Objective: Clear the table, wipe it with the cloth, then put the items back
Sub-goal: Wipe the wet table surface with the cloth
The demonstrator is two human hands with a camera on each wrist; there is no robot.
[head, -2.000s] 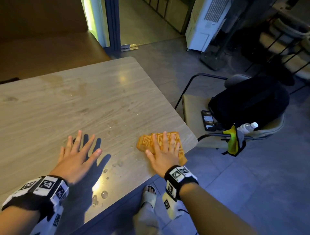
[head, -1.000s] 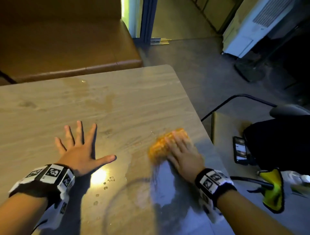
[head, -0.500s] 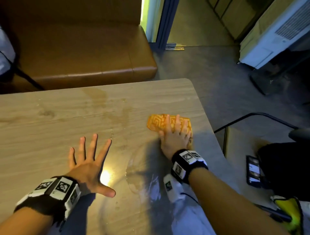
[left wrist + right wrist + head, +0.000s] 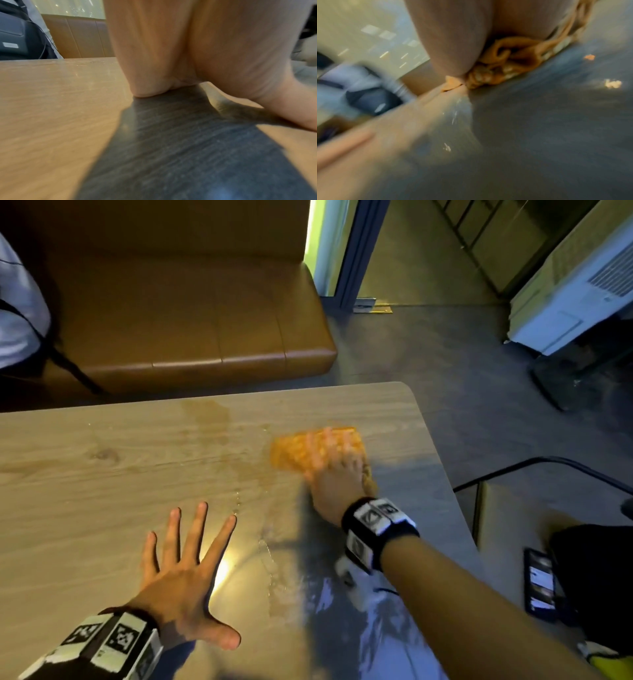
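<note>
An orange patterned cloth point(image 4: 301, 453) lies on the wooden table point(image 4: 102, 467) toward its far right corner. My right hand point(image 4: 334, 470) presses flat on the cloth with straight fingers, blurred by motion. The right wrist view shows the bunched cloth point(image 4: 513, 62) under my palm. My left hand point(image 4: 185, 570) lies spread and flat on the table near me, holding nothing. In the left wrist view the heel of my left hand point(image 4: 171, 60) rests on the table point(image 4: 51, 108). A wet sheen covers the table behind the cloth.
A brown bench seat point(image 4: 191, 313) runs along the table's far side. On the right a chair point(image 4: 500, 518) holds a phone point(image 4: 543, 585) and a black bag point(image 4: 596, 573). A white appliance point(image 4: 579, 285) stands on the floor at the far right.
My right hand has pushed the cloth away from me across the table, from the near right edge toward the far right corner, leaving a wet trail. The left hand stays spread flat.
</note>
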